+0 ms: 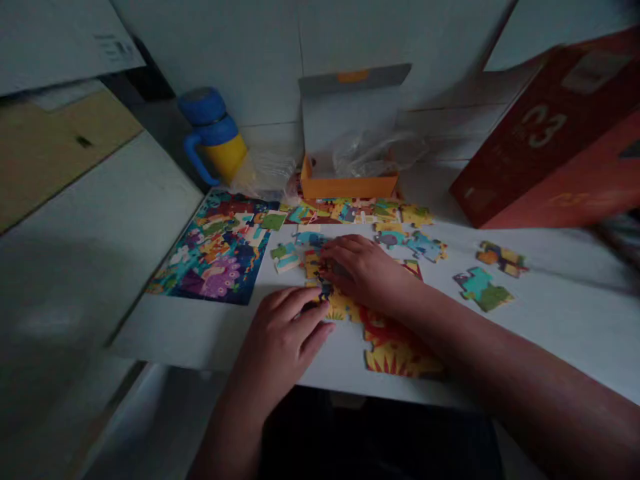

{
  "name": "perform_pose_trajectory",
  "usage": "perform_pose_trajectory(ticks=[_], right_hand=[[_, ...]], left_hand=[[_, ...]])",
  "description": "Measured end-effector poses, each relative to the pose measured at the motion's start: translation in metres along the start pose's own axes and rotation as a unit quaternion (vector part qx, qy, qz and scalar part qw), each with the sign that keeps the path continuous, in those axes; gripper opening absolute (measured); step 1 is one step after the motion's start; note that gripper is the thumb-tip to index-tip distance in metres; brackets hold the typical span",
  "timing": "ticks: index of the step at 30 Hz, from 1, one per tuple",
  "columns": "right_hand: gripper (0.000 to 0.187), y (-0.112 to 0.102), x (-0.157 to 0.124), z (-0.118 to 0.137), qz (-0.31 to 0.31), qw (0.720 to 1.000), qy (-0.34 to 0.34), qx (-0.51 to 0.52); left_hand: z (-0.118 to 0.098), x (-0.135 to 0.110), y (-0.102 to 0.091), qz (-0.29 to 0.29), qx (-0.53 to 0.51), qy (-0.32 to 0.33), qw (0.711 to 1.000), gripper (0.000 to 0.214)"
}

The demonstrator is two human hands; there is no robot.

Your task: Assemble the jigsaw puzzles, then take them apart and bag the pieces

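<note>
My right hand (357, 267) lies over a partly joined jigsaw puzzle (340, 308), its fingers stretched to the left across the pieces and covering part of them. At the puzzle's left edge is my left hand (290, 327), fingers apart and fingertips touching or very near the pieces. The joined section is yellow; a red and yellow part (395, 357) extends under my right forearm. Just beyond my fingers lie a piece with a blue animal (310, 239) and a green and blue piece (285, 257). Whatever is beneath my right palm is hidden.
Loose pieces lie right, including a teal and green one (483, 288). A colourful picture sheet (215, 260) lies left. Behind stand an open orange box (350, 187) with clear plastic and a blue-yellow jug (220, 143). A large red box (545, 147) stands right.
</note>
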State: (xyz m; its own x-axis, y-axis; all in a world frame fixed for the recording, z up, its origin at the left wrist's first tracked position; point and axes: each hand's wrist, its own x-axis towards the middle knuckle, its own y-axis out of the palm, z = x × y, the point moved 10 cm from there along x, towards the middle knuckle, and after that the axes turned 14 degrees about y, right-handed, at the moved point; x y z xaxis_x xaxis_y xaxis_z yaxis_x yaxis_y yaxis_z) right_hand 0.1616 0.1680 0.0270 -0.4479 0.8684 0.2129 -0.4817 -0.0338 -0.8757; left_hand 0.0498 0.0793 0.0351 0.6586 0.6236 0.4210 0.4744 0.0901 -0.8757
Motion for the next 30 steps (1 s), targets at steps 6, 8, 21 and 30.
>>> perform_pose_trajectory(ticks=[6,8,21,30], right_hand=[[0.029,-0.005,-0.001,0.002,-0.006,1.0,0.006,-0.002],[0.032,-0.007,-0.002,0.003,-0.01,1.0,0.004,-0.011],[0.028,-0.009,-0.008,0.014,0.0,0.999,-0.04,-0.028],[0.027,-0.005,-0.006,0.008,0.009,0.999,-0.026,-0.024]], left_hand=[[0.0,-0.003,-0.004,0.0,0.004,-0.008,1.0,0.024],[0.0,-0.003,-0.004,0.0,0.006,-0.009,1.0,0.024],[0.001,-0.003,-0.004,0.003,0.012,-0.014,1.0,0.024],[0.002,-0.004,-0.001,0.025,0.027,-0.02,0.999,0.028]])
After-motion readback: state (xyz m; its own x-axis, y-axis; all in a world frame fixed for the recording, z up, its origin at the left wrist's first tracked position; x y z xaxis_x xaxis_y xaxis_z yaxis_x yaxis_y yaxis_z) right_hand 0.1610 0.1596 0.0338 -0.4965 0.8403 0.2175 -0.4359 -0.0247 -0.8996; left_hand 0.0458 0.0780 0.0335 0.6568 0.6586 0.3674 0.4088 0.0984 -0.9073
